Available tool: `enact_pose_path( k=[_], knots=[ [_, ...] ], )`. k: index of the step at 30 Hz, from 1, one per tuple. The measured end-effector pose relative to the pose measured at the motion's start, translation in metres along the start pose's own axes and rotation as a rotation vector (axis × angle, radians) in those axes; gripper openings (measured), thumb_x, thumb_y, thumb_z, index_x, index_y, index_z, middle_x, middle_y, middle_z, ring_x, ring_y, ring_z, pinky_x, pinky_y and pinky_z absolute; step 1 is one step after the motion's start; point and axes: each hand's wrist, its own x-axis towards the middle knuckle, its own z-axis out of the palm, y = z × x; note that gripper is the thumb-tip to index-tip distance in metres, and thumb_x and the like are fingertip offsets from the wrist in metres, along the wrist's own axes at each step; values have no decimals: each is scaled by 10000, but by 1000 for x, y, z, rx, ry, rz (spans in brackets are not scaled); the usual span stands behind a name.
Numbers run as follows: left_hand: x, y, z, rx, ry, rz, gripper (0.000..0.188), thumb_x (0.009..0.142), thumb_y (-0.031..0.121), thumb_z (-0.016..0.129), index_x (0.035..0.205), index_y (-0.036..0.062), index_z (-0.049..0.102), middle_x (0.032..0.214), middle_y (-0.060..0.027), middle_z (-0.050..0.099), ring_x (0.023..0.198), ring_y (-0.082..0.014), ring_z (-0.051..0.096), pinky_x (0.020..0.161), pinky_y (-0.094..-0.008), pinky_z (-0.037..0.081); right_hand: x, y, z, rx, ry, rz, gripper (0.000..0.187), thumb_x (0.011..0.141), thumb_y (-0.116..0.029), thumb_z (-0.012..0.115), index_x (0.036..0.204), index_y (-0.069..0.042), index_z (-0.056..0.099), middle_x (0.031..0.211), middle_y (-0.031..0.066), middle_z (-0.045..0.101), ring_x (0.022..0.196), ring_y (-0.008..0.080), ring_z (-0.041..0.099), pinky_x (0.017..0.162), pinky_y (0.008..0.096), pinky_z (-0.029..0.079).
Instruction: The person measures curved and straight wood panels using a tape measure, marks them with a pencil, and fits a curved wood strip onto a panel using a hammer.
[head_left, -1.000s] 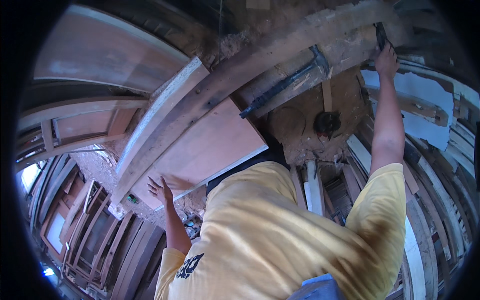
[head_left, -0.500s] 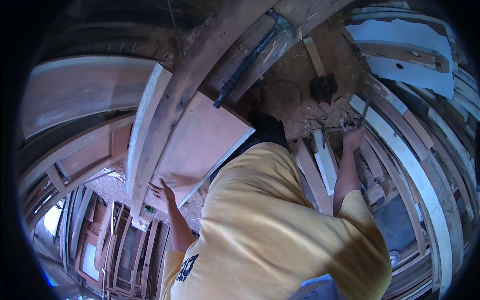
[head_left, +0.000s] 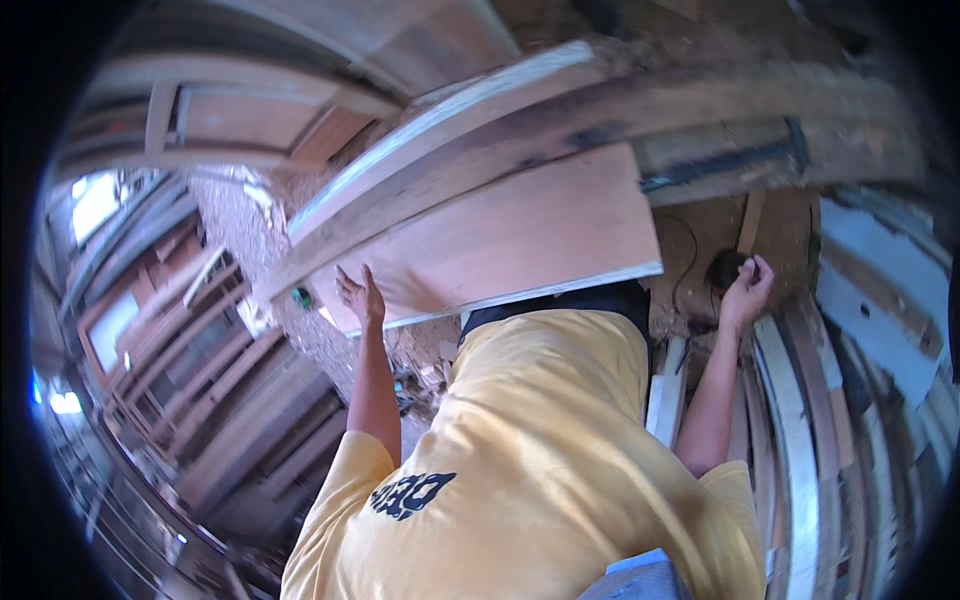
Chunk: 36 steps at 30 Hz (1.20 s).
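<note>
My left hand point(head_left: 362, 298) is open, its fingers spread at the left end of a pale wooden panel point(head_left: 520, 232). Whether the fingertips touch the panel I cannot tell. My right hand point(head_left: 748, 292) is off to the right with its fingers curled closed. Anything in its grip is hidden by the fingers and blur. Just behind that hand a dark round object point(head_left: 724, 268) rests on the ground. A dark claw hammer point(head_left: 715, 168) lies on the timber past the panel's right end. Along the panel's far side runs a long wooden beam point(head_left: 450, 180).
Long boards point(head_left: 797, 440) are stacked on the right, near worn white-painted boards point(head_left: 880, 270). Wooden frames and planks point(head_left: 190, 345) crowd the left. A framed panel point(head_left: 250, 118) stands at the far left. A small green object point(head_left: 301, 297) sits by the beam's left end.
The view has swung, so the panel and beam now lie more level across it. My right hand has come nearer the dark round object; the thin tool seen in it earlier no longer shows.
</note>
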Motion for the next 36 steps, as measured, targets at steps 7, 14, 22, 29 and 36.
enact_pose_path(
  k=[7,14,22,29,36],
  knots=[
    [43,-106,-12,-275,262,-69,797,997,536,523,1551,11,295,1522,-285,381,1447,-422,298,1201,-497,195,-27,-243,109,10,6,-247,296,943,-218,705,1067,44,647,963,148,712,874,219,689,796,336,546],
    [113,-115,-4,-465,342,-147,749,982,460,581,1514,-16,356,1495,-292,415,1405,-429,353,1179,-506,232,53,-236,146,-105,-119,-92,824,857,-411,785,1344,138,413,1320,313,568,1158,366,630,977,423,523],
    [191,-116,-11,-304,402,-311,755,946,461,620,1512,25,377,1488,-293,413,1402,-441,344,1183,-504,224,148,-174,195,374,-496,452,677,904,-298,736,1429,-16,414,1405,200,505,1280,327,520,1089,484,445],
    [136,-66,-42,-557,233,367,365,818,263,805,1109,74,691,1051,-143,672,1048,-343,585,936,-463,447,50,-225,239,528,-142,350,539,962,-215,658,1430,-29,464,1371,155,556,1259,320,538,1092,468,450],
    [120,17,22,-1049,288,75,223,884,82,714,1102,42,687,1016,-117,692,913,-212,665,840,-338,535,106,-167,177,584,-448,459,523,1033,-381,428,1346,27,522,1311,155,608,1221,303,568,1083,440,445]
  ],
)
